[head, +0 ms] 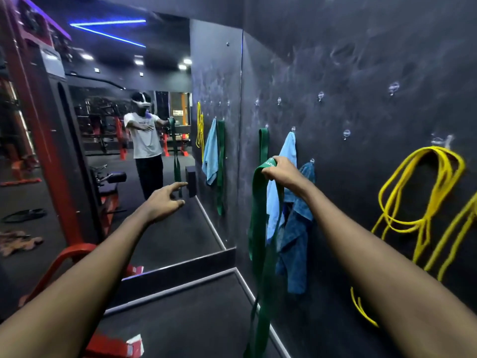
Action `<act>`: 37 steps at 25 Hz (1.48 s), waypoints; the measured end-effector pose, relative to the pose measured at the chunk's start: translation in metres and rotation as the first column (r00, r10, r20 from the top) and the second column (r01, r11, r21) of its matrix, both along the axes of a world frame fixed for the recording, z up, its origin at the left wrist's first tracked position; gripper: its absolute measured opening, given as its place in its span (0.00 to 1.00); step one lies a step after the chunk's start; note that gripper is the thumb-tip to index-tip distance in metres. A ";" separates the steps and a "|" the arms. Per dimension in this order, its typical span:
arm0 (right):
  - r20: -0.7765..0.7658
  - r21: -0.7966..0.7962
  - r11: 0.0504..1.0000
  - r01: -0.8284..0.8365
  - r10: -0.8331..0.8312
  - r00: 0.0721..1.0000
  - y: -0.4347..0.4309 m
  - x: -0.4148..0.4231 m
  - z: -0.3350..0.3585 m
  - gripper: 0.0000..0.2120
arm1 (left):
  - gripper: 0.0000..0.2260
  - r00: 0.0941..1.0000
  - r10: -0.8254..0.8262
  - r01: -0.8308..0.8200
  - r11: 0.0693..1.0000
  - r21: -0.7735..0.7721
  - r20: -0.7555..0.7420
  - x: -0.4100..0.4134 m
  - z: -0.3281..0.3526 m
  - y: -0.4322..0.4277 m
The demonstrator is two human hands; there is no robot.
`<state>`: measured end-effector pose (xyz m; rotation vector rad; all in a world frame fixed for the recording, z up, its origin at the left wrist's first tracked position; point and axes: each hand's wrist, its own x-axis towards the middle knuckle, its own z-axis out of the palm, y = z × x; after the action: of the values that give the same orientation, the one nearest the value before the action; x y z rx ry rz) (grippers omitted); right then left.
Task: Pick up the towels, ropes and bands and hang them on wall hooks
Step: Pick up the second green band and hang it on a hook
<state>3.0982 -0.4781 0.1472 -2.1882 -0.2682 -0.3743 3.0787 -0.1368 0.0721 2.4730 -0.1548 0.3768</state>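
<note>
The fingers [268, 174] of my right hand [281, 169] are curled tight round the top of a green band [258, 228], and its long loop hangs from my fist close to the dark wall [361, 60]. My left hand [165, 200] holds nothing; its fingers are loosely spread, the index stretched forward. Just behind my right fist a light blue towel [290, 148] and a darker blue towel [296, 241] hang on the wall. A second green band [263, 146] hangs left of them. A yellow rope [423, 197] hangs well off to the right, below bare hooks [320, 96]. A mirror [154, 140] fills the left.
</note>
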 end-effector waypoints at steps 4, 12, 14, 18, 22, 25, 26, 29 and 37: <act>0.010 0.004 1.000 -0.004 0.004 1.000 0.033 0.113 0.010 0.05 | 0.25 0.999 -0.034 0.035 0.999 -0.029 0.033 0.127 0.016 0.013; 0.064 -0.016 1.000 0.024 -0.023 0.998 0.065 0.354 0.019 0.06 | 0.25 0.992 -0.115 0.116 0.993 -0.021 0.046 0.380 0.016 0.028; 0.055 -0.038 0.998 0.040 -0.038 0.998 0.069 0.406 0.025 0.05 | 0.24 0.992 -0.123 0.123 0.992 -0.005 0.032 0.440 0.019 0.027; 0.038 -0.035 0.998 0.052 -0.051 0.998 0.086 0.514 0.039 0.05 | 0.24 0.978 -0.207 0.208 0.977 -0.044 0.028 0.563 0.026 0.021; 0.035 -0.089 0.994 0.069 -0.067 0.997 0.102 0.606 0.044 0.08 | 0.23 0.942 -0.318 0.330 0.935 -0.129 0.101 0.670 0.039 -0.003; 0.073 -0.083 0.990 0.118 -0.113 0.991 0.109 0.671 0.052 0.02 | 0.23 0.886 -0.434 0.460 0.868 -0.185 0.165 0.750 0.051 -0.030; 0.086 -0.065 0.988 0.139 -0.133 0.987 0.110 0.689 0.055 0.02 | 0.23 0.859 -0.480 0.508 0.840 -0.188 0.178 0.772 0.058 -0.041; 0.111 -0.035 0.984 0.173 -0.168 0.980 0.112 0.739 0.070 0.08 | 0.19 0.817 -0.536 0.573 0.793 -0.207 0.212 0.829 0.075 -0.069; 0.280 0.062 0.962 0.265 -0.272 0.921 0.061 0.828 0.116 0.19 | 0.11 0.734 -0.502 0.666 0.664 -0.340 0.457 0.951 0.133 -0.135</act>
<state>3.9266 -0.4174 0.2633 -2.1487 -0.1176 -0.8483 4.0301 -0.2720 0.2050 1.7053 -0.8836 0.4619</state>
